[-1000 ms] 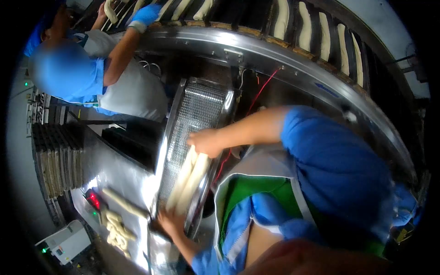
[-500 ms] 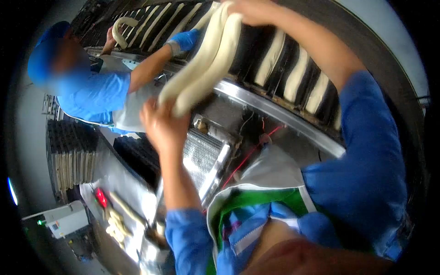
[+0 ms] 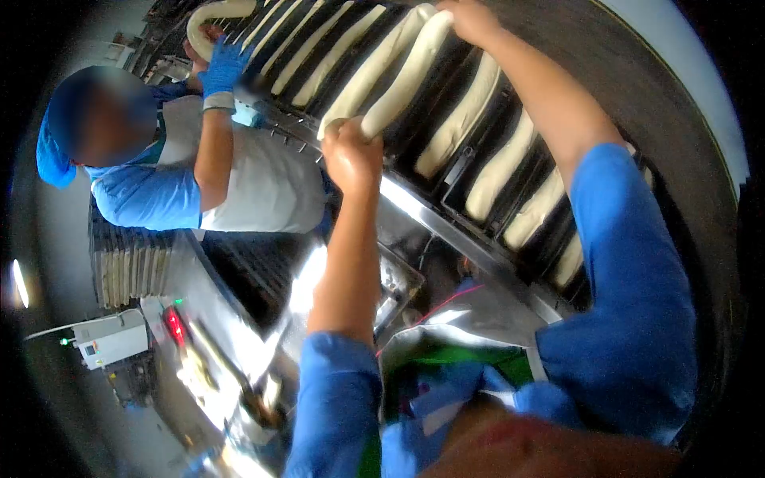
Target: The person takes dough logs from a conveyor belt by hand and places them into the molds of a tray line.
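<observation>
Two long pale dough strips stretch between my hands over the dark grooved trays. My left hand (image 3: 352, 158) is closed on the near end of the right-hand dough strip (image 3: 408, 76). It also touches the near end of the left-hand strip (image 3: 370, 73). At the far end my right hand (image 3: 472, 22) is closed on the right-hand strip, its fingertips partly hidden. Whether the left-hand strip is held or rests in its groove, I cannot tell. More strips, such as one dough strip (image 3: 462, 119), lie in the grooves to the right.
A co-worker in a blue cap and white apron (image 3: 259, 179) stands at the left, handling a curved dough strip (image 3: 195, 32). A metal rail (image 3: 422, 203) edges the trays. Stacked trays (image 3: 131, 275) and a white machine box (image 3: 111, 338) are at lower left.
My hands have lowered the two dough strips toward the trays and spread them apart. My left hand has moved right and up in view. The co-worker's gloved hand has moved left to the curved strip.
</observation>
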Tool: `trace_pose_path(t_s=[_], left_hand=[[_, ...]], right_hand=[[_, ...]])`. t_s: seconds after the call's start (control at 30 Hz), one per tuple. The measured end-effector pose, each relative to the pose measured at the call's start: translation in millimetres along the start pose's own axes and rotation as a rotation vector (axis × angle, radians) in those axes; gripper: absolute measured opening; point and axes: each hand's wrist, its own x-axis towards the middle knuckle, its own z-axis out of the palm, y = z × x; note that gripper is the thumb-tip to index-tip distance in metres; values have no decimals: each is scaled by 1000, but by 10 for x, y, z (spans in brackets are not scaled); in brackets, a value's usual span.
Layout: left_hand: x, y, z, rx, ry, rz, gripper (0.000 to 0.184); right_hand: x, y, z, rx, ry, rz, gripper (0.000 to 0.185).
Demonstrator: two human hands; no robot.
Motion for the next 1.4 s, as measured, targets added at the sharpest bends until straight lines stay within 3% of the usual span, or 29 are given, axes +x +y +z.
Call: trace_pose_path(t_s=[0.07, 0.13, 0.2, 0.27, 0.33, 0.4, 0.47, 0.53, 0.6, 0.7, 0.73, 0.8, 0.87, 0.93, 1.07, 1.13, 1.27, 1.33, 1.37, 1.4], left_hand=[[53, -11, 133, 68, -272, -133, 76], [3, -145, 122, 15, -142, -6, 86], [-65, -252, -75, 32, -89, -3, 73], [-297, -701, -273, 32, -138, -27, 62], [-674, -999, -552, 37, -208, -167, 55], [-1269, -1560, -708, 162, -221, -131, 54], [-1931, -1966, -916, 284, -157, -291, 42], [-2495, -2176, -1368, 191, -278, -574, 37], [-3016, -2460, -1786, 388, -333, -466, 46], [-3719, -2896, -2286, 498, -252, -601, 40], [-3723, -2867, -2518, 462, -346, -852, 39], [-4074, -3125, -2788, 425, -265, -879, 38], [-4243, -3267, -3003, 447, -210, -976, 52], [-4401, -3343, -3166, 492, -161, -928, 62], [-5051, -4257, -3295, 495, -252, -853, 59], [-5086, -4268, -3427, 463, -411, -885, 58], [-4962, -3946, -3547, 478, -369, -798, 59], [-5020, -4012, -3546, 456, -377, -747, 60], [-5151, -4132, -3551, 484, -365, -750, 61], [-5264, -4251, -3554, 512, -357, -756, 61]], right_hand=[[8, 0, 67, -151, -120, -53, 49], [73, -46, 155, -131, -158, -35, 58], [118, 49, 482, -110, -168, -141, 55], [110, 89, 968, -23, 169, -396, 35], [-278, -143, 830, 69, -2, -481, 40], [-688, -238, 840, 106, -12, -597, 36], [-1115, -406, 782, 167, -137, -609, 34], [-1560, -636, 723, 106, -379, -532, 34], [-1910, -811, 820, 172, -385, -618, 31], [-2444, -1304, 884, 250, -456, -735, 30], [-2648, -1502, 937, 284, -507, -780, 30], [-2991, -1853, 1201, 299, -539, -868, 32], [-3375, -2294, 1385, 329, -690, -838, 33], [-3765, -2628, 1696, 358, -800, -891, 43], [-4547, -3408, 2285, 278, -837, -984, 58], [-4828, -3657, 2585, 158, -893, -1066, 68], [-5064, -3942, 2630, 127, -952, -915, 65], [-5088, -3945, 2606, 3, -619, -1019, 64], [-5102, -3897, 2743, -7, -436, -1121, 52], [-5063, -3912, 2759, -18, -429, -1104, 52]])
